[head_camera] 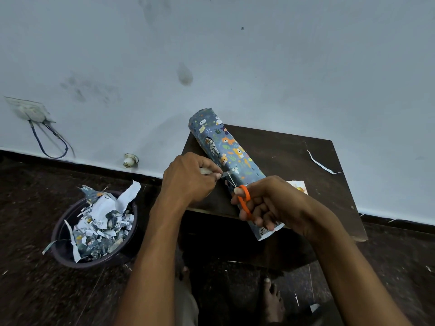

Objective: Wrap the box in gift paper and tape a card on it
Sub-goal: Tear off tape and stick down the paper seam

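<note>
Orange scissors sit gripped in the right hand, blades at a tape strip the left hand pinches taut. The wrapped box lies diagonally on the table, its near end hidden behind the right hand. The card peeks out, mostly hidden.

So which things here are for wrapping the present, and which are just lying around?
For the job: wrapped box, tape, orange scissors, card.
Lying about: basin of paper scraps, paper strip, wall socket.
</note>
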{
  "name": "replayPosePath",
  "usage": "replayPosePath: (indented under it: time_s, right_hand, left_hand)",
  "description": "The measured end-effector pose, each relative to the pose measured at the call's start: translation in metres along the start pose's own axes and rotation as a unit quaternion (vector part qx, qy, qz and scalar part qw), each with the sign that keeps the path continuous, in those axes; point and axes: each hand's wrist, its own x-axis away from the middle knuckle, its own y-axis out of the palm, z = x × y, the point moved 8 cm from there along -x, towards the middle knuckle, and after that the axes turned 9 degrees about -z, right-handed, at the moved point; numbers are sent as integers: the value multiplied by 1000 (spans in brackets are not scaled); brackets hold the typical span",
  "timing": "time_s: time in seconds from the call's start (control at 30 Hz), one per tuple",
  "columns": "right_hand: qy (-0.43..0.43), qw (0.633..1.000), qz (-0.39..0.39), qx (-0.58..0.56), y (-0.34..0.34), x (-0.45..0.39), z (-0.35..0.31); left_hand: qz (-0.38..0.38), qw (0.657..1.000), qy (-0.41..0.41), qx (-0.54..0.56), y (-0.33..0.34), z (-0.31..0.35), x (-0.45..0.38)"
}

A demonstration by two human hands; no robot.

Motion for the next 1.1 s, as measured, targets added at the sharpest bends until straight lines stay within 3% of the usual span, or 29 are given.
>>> replayPosePath:
  time_s: [1.1]
  right_hand:
    - [-66,992,78,78,-16,-11,-18]
  left_hand:
    - [-8,1000,0,11,-2,0,1]
